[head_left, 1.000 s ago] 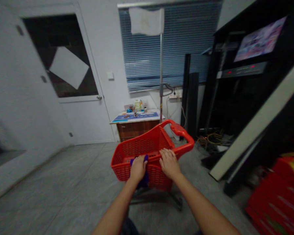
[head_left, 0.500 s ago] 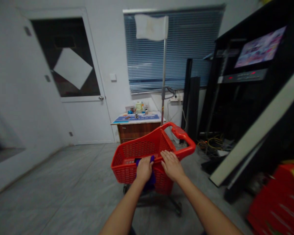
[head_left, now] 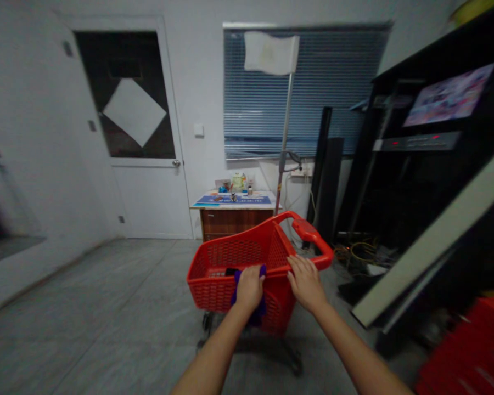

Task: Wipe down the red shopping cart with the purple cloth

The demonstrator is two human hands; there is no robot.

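A small red plastic shopping cart [head_left: 214, 293] stands in front of me, its handle toward the right. My left hand [head_left: 250, 286] is closed round a purple cloth [head_left: 258, 315], pressing it over the near top rim. Part of the cloth hangs down the cart's outer side, and my forearm hides some of it. My right hand [head_left: 307, 282] holds the same rim farther right, near the handle, with its fingers over the edge and its thumb on the outer side. A small black item [head_left: 231, 271] shows inside the basket beside the cloth; its kind is unclear.
A wooden cabinet [head_left: 234, 221] with small items on top stands behind the cart. Beside it rises a pole with a white flag-shaped sign [head_left: 270, 53]. Long panels [head_left: 432, 241] lean on a black rack at right. A closed white door [head_left: 150, 203] is at left.
My left hand and the purple cloth have shifted slightly right along the cart's rim. My right hand also sits a little farther right. The view has turned slightly.
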